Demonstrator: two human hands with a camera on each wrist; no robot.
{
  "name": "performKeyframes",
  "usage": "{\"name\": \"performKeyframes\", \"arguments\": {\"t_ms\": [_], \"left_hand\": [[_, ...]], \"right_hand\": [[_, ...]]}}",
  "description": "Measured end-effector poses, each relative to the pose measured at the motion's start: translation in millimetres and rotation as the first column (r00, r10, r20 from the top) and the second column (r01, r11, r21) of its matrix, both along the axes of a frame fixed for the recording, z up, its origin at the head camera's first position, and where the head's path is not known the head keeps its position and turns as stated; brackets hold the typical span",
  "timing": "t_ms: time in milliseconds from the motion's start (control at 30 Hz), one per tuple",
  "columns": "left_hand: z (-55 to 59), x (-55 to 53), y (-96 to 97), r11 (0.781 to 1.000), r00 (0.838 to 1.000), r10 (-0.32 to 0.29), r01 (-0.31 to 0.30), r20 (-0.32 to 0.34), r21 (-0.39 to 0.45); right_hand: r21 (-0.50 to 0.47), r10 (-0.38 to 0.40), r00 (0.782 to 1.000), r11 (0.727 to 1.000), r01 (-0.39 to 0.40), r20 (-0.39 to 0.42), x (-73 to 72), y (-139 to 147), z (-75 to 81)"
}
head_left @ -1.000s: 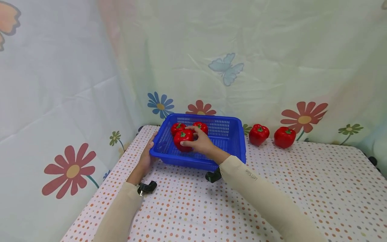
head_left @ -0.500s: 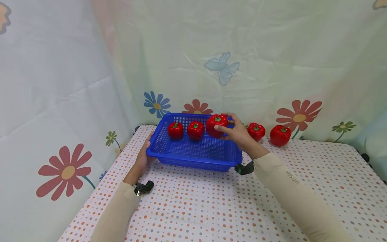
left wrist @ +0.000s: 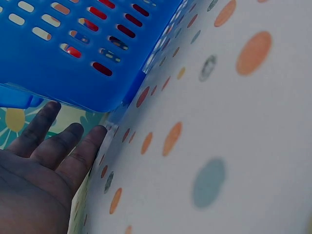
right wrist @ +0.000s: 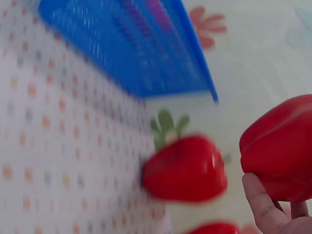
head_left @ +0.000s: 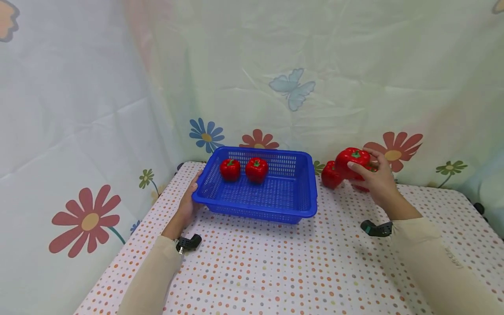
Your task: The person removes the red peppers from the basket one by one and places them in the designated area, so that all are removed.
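My right hand (head_left: 379, 186) grips a red bell pepper (head_left: 347, 161) with a green stem, raised above the table to the right of the basket. In the right wrist view, fingers press against that pepper's side. Two more bell peppers are just beyond it: one (head_left: 330, 176) partly covered by the held pepper, the other (head_left: 361, 189) mostly hidden behind pepper and hand. My left hand (head_left: 186, 206) lies along the left side of the blue plastic basket (head_left: 252, 211). Its fingers look straight in the left wrist view. Inside the basket sit two bell peppers (head_left: 230, 169), side by side near the back.
A dotted cloth (head_left: 252, 267) covers the table. Behind and to the left hangs a flower-printed curtain (head_left: 236, 87), close to the basket's back edge.
The right hand has lifted one bell pepper out of the basket and carried it right, over the peppers on the table. The left hand has stayed at the basket's left side.
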State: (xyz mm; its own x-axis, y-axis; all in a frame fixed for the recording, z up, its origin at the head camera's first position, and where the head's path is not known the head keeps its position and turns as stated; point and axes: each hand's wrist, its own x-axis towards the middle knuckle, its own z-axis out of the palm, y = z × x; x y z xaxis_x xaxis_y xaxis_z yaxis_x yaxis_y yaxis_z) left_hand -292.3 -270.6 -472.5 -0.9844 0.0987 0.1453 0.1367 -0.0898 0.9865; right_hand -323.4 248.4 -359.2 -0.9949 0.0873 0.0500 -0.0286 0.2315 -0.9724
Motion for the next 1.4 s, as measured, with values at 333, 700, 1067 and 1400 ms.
{"name": "performKeyframes", "arguments": {"t_ms": [333, 700, 1067, 1400], "left_hand": [[-0.6, 0.4, -1.0, 1.000, 1.000, 0.014, -0.014, -0.014, 0.001], [0.7, 0.1, -1.3, 1.000, 1.000, 0.015, -0.015, -0.012, -0.020], [-0.2, -1.0, -2.1, 1.000, 1.000, 0.005, -0.005, -0.009, -0.022], [0.1, -1.6, 0.2, 1.000, 1.000, -0.007, 0.006, -0.012, -0.024]], "right_hand": [[-0.084, -0.263, 0.964, 0.960, 0.266, 0.047, 1.1, 74.3, -12.1], [0.088, -0.387, 0.903, 0.922, 0.377, 0.187, -13.5, 117.1, -49.8], [0.187, -0.387, 0.892, 0.918, 0.350, 0.232, -20.8, 125.1, -70.9], [0.255, -0.426, 0.888, 0.890, 0.378, 0.171, -48.8, 154.5, -98.1]]}}
